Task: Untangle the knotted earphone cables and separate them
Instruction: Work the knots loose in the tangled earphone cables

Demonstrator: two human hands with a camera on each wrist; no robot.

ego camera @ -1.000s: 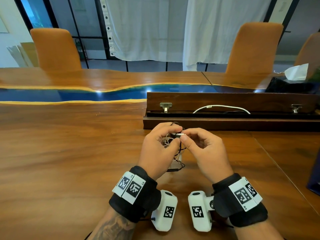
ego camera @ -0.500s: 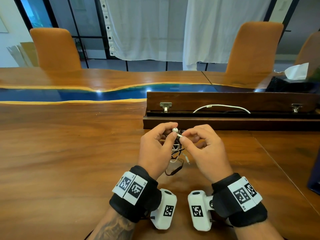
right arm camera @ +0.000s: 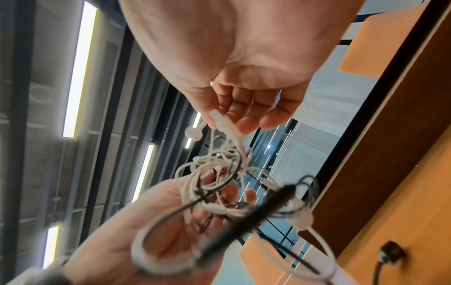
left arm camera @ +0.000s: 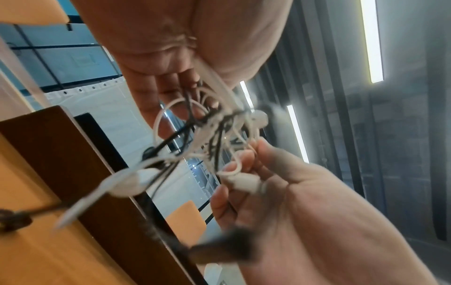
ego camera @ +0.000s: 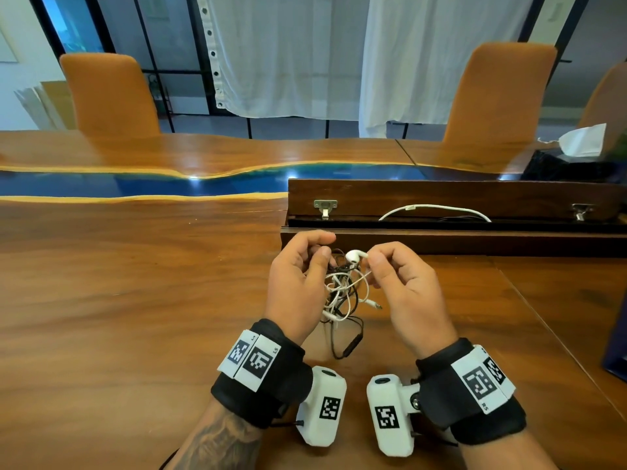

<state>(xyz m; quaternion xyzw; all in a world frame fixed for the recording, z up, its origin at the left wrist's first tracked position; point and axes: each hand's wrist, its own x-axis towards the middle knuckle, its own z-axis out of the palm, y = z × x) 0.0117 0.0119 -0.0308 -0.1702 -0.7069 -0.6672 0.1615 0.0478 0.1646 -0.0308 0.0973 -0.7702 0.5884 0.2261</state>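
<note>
Two sets of earphone cables, one white and one black, hang as a single knotted clump between the hands, above the wooden bench. Thin white loops cross and wrap around darker strands; a black inline remote dangles at the clump's 6 o'clock, close to the bench, and a plug tip pokes out at its 4 o'clock. At 12 o'clock a white earbud sticks up free of the knot. The right hand has a narrow grip, thumb and forefinger pinching the earbud's white stem. The left hand, at the clump's 9 o'clock, has its fingers curled round the bundle. In the wrist views the tangle is blurred, so I cannot tell which strand passes over which, and the near strands smear into grey streaks. Part of the clump is hidden behind the left thumb in the head view.
</note>
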